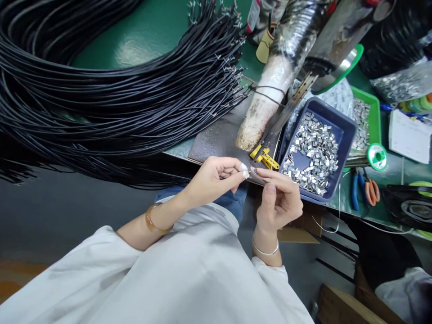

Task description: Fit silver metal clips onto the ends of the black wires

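My left hand (pixel 222 175) is closed in a pinch, with white coverings on its fingertips. What it holds is too small to make out. Facing it, fingertips almost meeting, my right hand (pixel 278 198) has a small shiny metal piece (pixel 254 171) at the ends of its fingers. Just beyond both hands lies a yellow-handled tool (pixel 265 157). Right of them a dark blue tray (pixel 347 130) holds many small metal clips (pixel 315 148). A big bundle of black cables (pixel 135 99) with stripped ends spreads over the green table (pixel 148 45) at the left.
A plastic-wrapped post (pixel 266 94) slants over the dark board (pixel 216 139). At the right are a green tray (pixel 374 112), a solder-like spool (pixel 377 156), blue-and-orange-handled pliers (pixel 364 189) and a paper pad (pixel 410 135). Below the table edge stands a cardboard box (pixel 299 234).
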Demonstrator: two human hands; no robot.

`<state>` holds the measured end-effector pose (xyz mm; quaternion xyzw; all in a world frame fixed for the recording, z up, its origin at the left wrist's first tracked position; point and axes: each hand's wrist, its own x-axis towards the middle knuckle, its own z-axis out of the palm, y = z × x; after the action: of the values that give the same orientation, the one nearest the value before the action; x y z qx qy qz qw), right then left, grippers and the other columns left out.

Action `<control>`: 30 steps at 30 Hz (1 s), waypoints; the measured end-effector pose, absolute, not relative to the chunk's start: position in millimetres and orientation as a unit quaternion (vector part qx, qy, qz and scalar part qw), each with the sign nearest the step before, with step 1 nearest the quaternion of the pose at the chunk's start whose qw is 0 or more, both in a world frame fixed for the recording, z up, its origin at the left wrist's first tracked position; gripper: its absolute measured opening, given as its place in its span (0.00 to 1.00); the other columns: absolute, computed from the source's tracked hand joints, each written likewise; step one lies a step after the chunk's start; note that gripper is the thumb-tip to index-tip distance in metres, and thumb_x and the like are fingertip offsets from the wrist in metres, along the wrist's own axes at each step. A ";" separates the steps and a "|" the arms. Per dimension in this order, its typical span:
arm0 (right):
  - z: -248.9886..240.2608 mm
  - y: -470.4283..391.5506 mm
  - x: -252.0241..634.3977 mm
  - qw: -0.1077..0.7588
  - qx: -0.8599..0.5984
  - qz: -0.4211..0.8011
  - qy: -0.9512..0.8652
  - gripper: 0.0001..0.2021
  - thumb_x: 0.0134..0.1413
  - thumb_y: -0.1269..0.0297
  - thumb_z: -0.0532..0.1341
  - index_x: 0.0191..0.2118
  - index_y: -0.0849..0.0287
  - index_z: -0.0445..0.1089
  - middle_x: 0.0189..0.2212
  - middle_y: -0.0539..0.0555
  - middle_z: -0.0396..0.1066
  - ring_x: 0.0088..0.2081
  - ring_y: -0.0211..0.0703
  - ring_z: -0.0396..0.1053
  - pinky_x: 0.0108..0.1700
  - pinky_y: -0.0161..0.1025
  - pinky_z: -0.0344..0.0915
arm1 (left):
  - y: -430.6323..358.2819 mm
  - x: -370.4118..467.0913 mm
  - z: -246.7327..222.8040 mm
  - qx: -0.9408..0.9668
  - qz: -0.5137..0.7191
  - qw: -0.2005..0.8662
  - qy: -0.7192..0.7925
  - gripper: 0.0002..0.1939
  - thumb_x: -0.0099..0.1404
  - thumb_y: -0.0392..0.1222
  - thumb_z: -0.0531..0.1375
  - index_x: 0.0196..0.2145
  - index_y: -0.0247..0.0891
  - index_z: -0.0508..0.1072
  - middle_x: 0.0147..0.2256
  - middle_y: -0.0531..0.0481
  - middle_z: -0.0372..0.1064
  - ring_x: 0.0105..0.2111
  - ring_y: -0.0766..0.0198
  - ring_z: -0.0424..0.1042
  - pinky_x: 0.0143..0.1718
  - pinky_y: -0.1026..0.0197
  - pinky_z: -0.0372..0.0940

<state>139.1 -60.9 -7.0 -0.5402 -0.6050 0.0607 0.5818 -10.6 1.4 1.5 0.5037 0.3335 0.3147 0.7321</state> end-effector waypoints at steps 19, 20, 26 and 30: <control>-9.8 -58.7 142.5 0.544 -0.538 0.022 -0.644 0.08 0.57 0.75 0.64 0.40 0.55 0.71 0.40 0.52 0.80 0.41 0.43 0.80 0.42 0.42 0.78 | 10.8 -8.7 4.3 0.473 0.349 0.722 0.364 0.06 0.56 0.38 0.64 0.23 0.34 0.74 0.17 0.57 0.55 0.19 0.74 0.49 0.20 0.67 0.46; -10.7 -58.4 143.2 0.540 -0.548 0.033 -0.639 0.08 0.58 0.74 0.63 0.40 0.55 0.71 0.41 0.52 0.80 0.42 0.43 0.80 0.43 0.42 0.78 | 10.9 -8.7 5.8 0.472 0.348 0.725 0.363 0.07 0.57 0.38 0.63 0.23 0.34 0.73 0.17 0.58 0.53 0.19 0.74 0.48 0.20 0.67 0.45; -14.7 -55.7 145.8 0.510 -0.549 0.016 -0.662 0.08 0.57 0.74 0.65 0.40 0.54 0.71 0.41 0.52 0.81 0.42 0.43 0.80 0.44 0.43 0.78 | 12.4 -5.9 13.7 0.473 0.364 0.711 0.372 0.08 0.55 0.37 0.64 0.21 0.35 0.73 0.15 0.59 0.54 0.16 0.75 0.50 0.18 0.66 0.46; -14.6 -54.3 145.3 0.483 -0.548 -0.046 -0.681 0.10 0.55 0.75 0.66 0.39 0.53 0.70 0.42 0.51 0.81 0.41 0.40 0.80 0.43 0.39 0.78 | 13.4 -3.8 13.2 0.490 0.374 0.691 0.379 0.10 0.56 0.36 0.63 0.19 0.34 0.71 0.14 0.59 0.54 0.17 0.74 0.51 0.18 0.67 0.48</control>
<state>145.3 -54.3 -14.6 -0.5480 -0.6812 -0.0457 0.4833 -3.8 13.4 13.2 0.4896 0.3787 0.3740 0.6907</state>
